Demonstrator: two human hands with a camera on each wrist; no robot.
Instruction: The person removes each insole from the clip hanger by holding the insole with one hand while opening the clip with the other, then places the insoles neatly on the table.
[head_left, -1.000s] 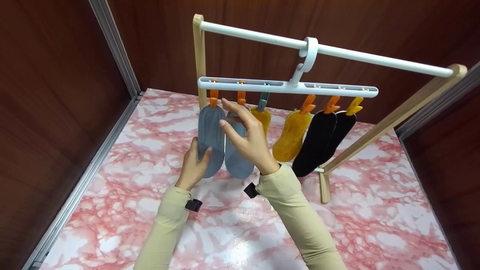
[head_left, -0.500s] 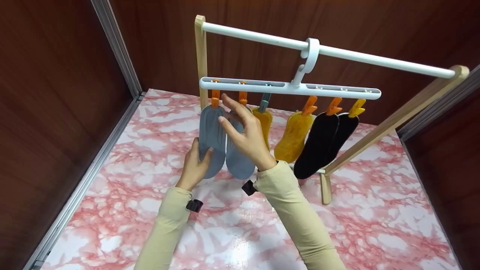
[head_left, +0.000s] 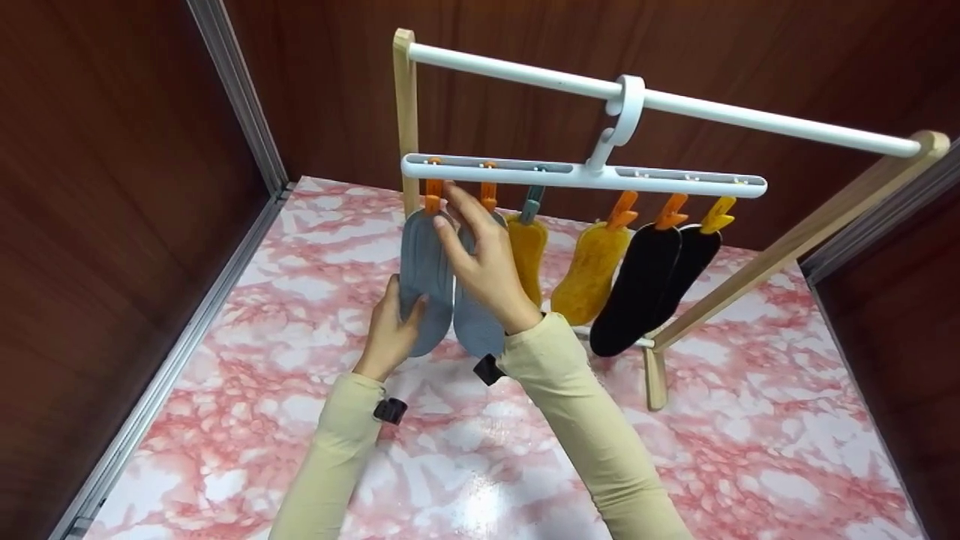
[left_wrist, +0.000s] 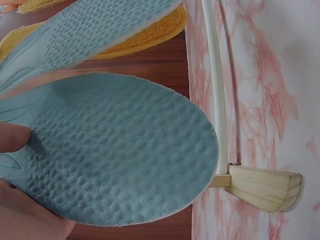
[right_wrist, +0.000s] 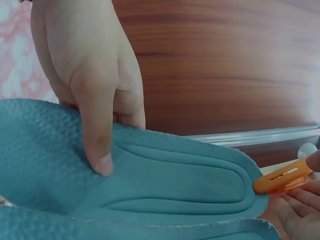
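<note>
A blue-grey insole hangs from an orange clothespin at the left end of a white clip hanger. My left hand grips its lower half by the edge, thumb on the front face. My right hand is at the insole's top, fingers parted and slightly bent beside the clothespin. In the right wrist view, a fingertip meets the end of the clothespin, still clamped on the insole. A matching insole hangs alongside, partly behind my right hand.
Two yellow insoles and two black insoles hang farther right from clothespins. The hanger hooks over the white rod of a wooden stand. Dark wood panels surround the pink marbled surface.
My right hand has shifted slightly up and left, bringing its fingertips closer to the leftmost clothespin. My left hand keeps its hold on the insole.
</note>
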